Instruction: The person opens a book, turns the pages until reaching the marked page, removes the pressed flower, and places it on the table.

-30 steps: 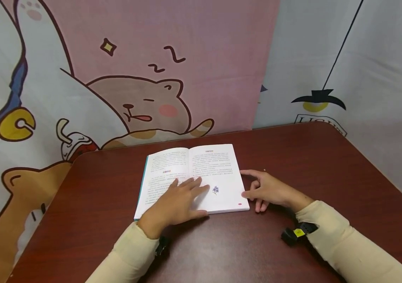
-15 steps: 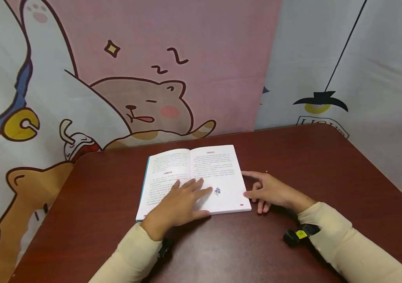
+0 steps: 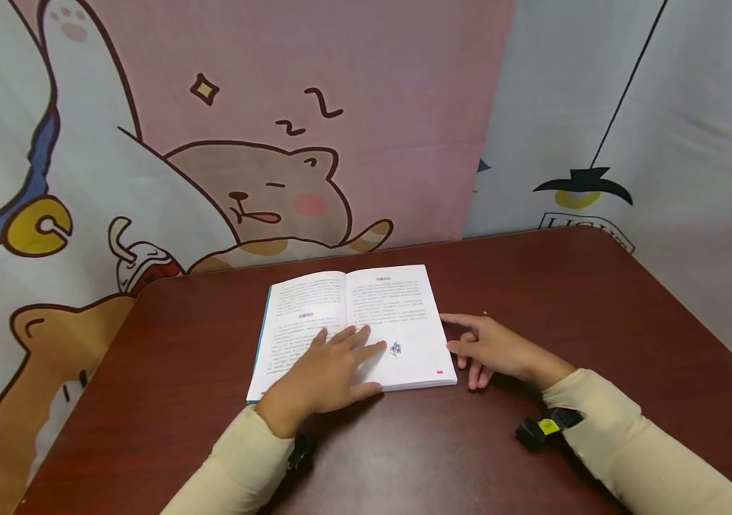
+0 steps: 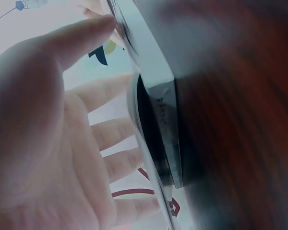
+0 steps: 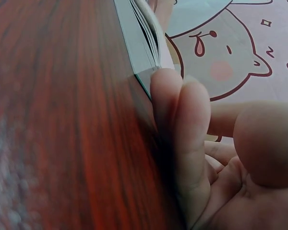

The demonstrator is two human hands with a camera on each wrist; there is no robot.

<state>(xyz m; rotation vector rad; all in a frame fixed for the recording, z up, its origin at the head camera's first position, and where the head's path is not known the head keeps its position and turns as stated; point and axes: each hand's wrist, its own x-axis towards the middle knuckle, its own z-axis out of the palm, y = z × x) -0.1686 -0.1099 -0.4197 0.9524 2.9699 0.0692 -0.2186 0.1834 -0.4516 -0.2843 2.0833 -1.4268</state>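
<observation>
An open book (image 3: 388, 304) lies on the table, with printed text on both pages and a small blue flower picture on the right one. Across its lower middle rests my left hand (image 3: 323, 368), fingers spread over the pages and thumb along the bottom edge. My right hand (image 3: 491, 347) is at the book's right edge. Its index finger reaches straight to that edge, and the thumb tip is at the page margin just below. The other fingers bend down toward the table. In the right wrist view, bent fingers (image 5: 189, 120) stand near the corner of the book (image 5: 139, 43).
The dark red-brown wooden table (image 3: 597, 322) extends around the book on all sides. Behind it hangs a cloth (image 3: 404, 107) printed with cartoon animals. A black device with a yellow label (image 3: 547, 426) is strapped to the right wrist.
My right thumb has drawn back slightly from the page margin to the book's edge. The left hand stays in place on the pages. The head view has shifted a little.
</observation>
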